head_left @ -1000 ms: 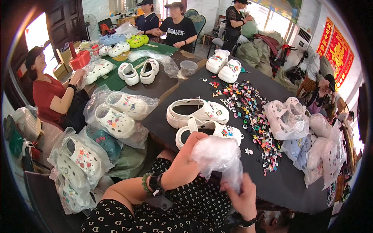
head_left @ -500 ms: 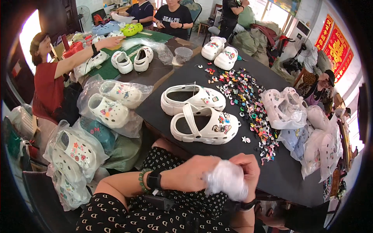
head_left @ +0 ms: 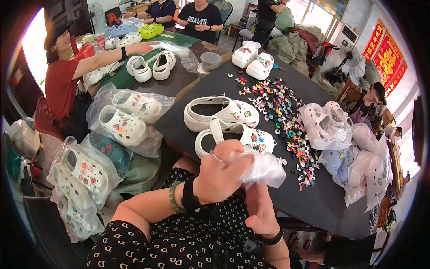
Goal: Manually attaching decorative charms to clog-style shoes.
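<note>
The left hand (head_left: 221,172) is curled closed on a crumpled bag (head_left: 268,169) just before the white clogs (head_left: 239,117), while the right hand (head_left: 262,210), open with thumb apart, meets its underside.

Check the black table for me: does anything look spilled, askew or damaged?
Only the colourful charms stand out: they lie loose in a scattered strip across the black table, with no container around them, so they could pass for a spill. I see no damage on the white clogs beside them.

Head view (wide fisheye), facing down, tabletop (head_left: 324,201) near
</note>
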Tool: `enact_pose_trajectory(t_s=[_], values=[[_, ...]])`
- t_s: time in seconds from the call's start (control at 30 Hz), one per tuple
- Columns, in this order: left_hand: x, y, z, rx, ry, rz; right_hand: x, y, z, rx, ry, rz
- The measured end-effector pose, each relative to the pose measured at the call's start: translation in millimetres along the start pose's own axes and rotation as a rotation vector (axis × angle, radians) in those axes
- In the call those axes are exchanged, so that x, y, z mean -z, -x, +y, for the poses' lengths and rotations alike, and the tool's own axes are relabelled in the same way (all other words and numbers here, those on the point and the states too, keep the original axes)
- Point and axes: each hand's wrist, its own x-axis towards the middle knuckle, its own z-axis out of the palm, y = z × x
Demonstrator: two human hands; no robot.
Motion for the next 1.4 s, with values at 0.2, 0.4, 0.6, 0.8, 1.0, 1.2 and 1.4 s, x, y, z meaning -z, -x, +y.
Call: enact_pose_trajectory(t_s=[0.2,0.4,0.6,0.8,1.0,1.2,1.4], values=[[-11.0,-2.0,1.7,-0.124,-0.08,-0.146,-0.6,-6.9,3.9,-0.092,-0.016,0.284],[-9.5,4.3,21.3,0.034,0.375,-0.332,20.3,-14.4,-7.8,0.0,0.25,0.503],[31.6,-62.2,-36.8,-0.046,0.08,-0.261,69.3,4.8,-18.2,0.172,0.496,0.662],[17.9,-75.2,-143.0,-0.092,-0.264,-0.334,75.2,-2.8,-31.7,0.199,0.393,0.72],[25.2,-38.7,-172.4,0.129,-0.238,-0.695,87.0,-37.3,-42.0,0.173,0.498,0.547],[58.6,-17.8,-178.3,0.019,-0.204,-0.677,83.3,-109.6,-36.8,0.227,0.822,0.374],[70.1,-1.1,-171.7,0.083,-0.16,-0.496,58.9,-192.7,-16.2,0.415,1.065,0.114]])
